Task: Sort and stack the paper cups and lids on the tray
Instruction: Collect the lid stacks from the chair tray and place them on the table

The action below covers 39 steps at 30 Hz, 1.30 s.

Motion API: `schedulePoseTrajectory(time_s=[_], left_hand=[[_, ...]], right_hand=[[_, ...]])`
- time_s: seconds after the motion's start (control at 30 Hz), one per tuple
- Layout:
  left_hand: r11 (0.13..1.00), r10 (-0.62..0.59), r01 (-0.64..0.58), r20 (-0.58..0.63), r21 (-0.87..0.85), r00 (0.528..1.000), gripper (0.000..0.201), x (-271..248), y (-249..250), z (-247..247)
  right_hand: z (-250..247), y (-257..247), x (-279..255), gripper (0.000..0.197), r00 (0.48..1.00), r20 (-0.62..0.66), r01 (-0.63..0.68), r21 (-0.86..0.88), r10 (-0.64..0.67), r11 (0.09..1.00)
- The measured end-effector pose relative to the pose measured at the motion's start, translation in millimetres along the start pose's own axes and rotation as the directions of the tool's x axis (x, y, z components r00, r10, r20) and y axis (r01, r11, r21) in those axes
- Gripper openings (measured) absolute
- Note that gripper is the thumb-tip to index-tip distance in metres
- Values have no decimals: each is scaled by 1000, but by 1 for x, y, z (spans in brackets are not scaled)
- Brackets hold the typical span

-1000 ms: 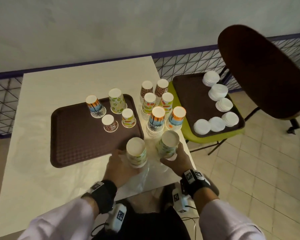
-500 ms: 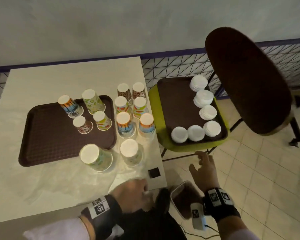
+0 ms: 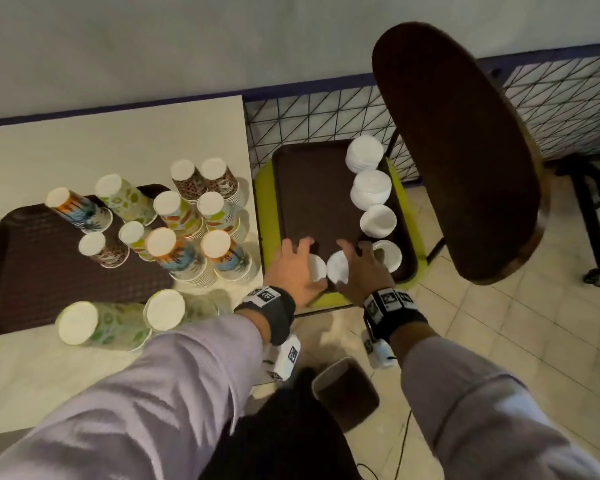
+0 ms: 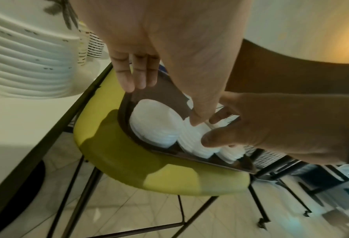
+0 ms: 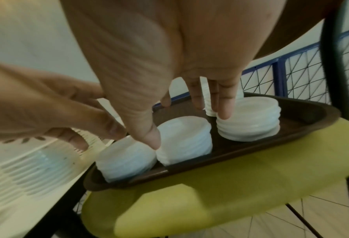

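Observation:
Several stacks of white lids line the right and near sides of a brown tray [image 3: 309,188] on a green chair seat. My left hand [image 3: 300,263] hovers with spread fingers over the nearest-left lid stack [image 4: 155,125], thumb at its right side. My right hand [image 3: 355,263] reaches over the middle near lid stack [image 5: 184,141], its thumb touching that stack's side and its fingers hanging by the right lid stack [image 5: 248,122]. Neither hand grips anything. Upside-down patterned cup stacks [image 3: 174,254] stand on the white table, some on a second brown tray [image 3: 32,258].
Two green-patterned cup stacks [image 3: 101,325] stand near the table's front edge. The chair's dark backrest [image 3: 458,150] looms at right above the lid tray. A wire mesh fence [image 3: 319,119] runs behind. Tiled floor lies to the right.
Both hands let go of the two green cup stacks on the table, drew back, then swung right to the near lid stacks on the chair's tray.

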<state>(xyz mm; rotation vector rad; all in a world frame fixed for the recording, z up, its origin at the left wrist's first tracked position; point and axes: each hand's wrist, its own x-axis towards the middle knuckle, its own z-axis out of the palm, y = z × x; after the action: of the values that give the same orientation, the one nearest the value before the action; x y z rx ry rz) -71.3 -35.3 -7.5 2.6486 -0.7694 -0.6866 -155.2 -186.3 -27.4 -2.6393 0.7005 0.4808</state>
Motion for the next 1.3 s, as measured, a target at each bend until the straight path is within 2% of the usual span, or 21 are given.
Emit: schedulePoseTrajectory(time_s=[0.17, 0.33, 0.43, 0.63, 0.73, 0.87, 1.03, 1.17, 1.3], left_hand=[[992, -3, 3, 3, 124, 1000, 93, 30, 3, 15], [978, 22, -42, 104, 203, 994, 99, 44, 9, 22], [971, -6, -31, 153, 239, 988, 98, 45, 10, 28], [959, -30, -3, 113, 285, 993, 81, 46, 6, 29], [948, -45, 4, 122, 319, 991, 83, 47, 5, 32], [933, -38, -13, 133, 360, 990, 84, 52, 3, 34], [921, -23, -20, 107, 389, 994, 84, 53, 2, 33], [921, -3, -31, 87, 387, 996, 86, 50, 0, 29], [942, -14, -16, 85, 336, 996, 88, 47, 0, 17]], right_hand=[[-1, -1, 19, 90, 1000, 18, 19, -150, -17, 988], [2, -1, 26, 87, 999, 25, 50, -168, -46, 985], [3, -1, 29, 86, 997, 72, 53, -158, -42, 986], [10, -6, 38, 77, 991, 122, 75, -165, -56, 983], [16, -9, 47, 80, 990, 137, 68, -188, -42, 980], [9, -14, 44, 74, 990, 138, 58, -220, -27, 974], [3, -14, 39, 75, 990, 141, 53, -206, -24, 977], [1, -14, 34, 69, 990, 131, 75, -218, -47, 973], [-1, -18, 28, 75, 996, 93, 25, -122, -13, 992]])
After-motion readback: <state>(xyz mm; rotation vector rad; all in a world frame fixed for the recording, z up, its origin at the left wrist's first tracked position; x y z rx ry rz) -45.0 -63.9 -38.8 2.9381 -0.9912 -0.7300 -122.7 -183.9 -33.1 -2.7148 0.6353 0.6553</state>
